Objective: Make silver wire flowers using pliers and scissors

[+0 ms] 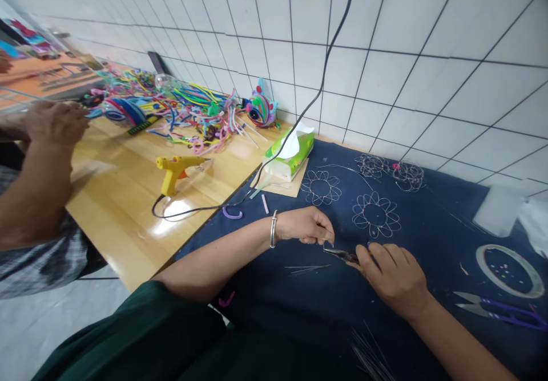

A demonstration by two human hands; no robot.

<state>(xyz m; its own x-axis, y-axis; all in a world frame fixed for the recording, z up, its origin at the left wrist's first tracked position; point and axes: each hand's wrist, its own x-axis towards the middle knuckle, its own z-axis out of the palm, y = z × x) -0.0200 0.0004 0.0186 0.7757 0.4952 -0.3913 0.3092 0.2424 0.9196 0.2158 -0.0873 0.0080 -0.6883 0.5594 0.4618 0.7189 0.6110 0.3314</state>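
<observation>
My left hand (306, 225), with a silver bangle at the wrist, pinches a thin wire over the dark blue cloth (274, 278). Pliers (342, 254) are gripped in my right hand (391, 275), their jaw tips at the bent wire just below my left fingertips. Two flower-shaped wire frames (377, 214) (320, 188) lie flat beyond my hands. Behind them are more looped wire shapes (409, 177) with a bit of pink. A few straight wires (306, 269) rest below my left hand, and a bundle of wires (371, 355) is near the front edge.
Purple-handled snips (505, 311) and a tape roll (479, 261) lie at right. A tissue pack (291, 152) stands behind. On the wooden table (107, 198) are a yellow glue gun (173, 173), its cord, and colourful pipe cleaners (192, 104). Another person's hands (55, 121) are at left.
</observation>
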